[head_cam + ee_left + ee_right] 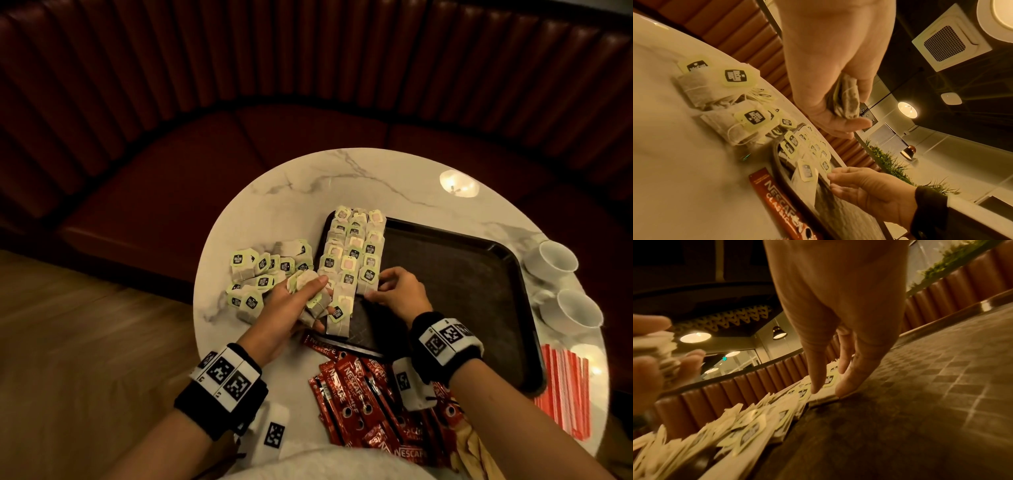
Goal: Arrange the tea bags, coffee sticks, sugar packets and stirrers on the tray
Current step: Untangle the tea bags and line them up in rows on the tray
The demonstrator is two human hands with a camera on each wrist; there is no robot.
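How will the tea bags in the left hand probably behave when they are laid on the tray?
The tea bags look like soft paper, so likely floppy and light. The left hand grips several, so they may slide apart. Their tags hang on thin strings, apt to tangle.

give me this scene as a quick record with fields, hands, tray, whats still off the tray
left hand: grips a bunch of tea bags
right hand: fingertips on the tea bag rows
tray: dark, tea bags along its left side only
off tray: loose tea bags, Nescafe coffee sticks, red striped stirrers
also on table: two white cups
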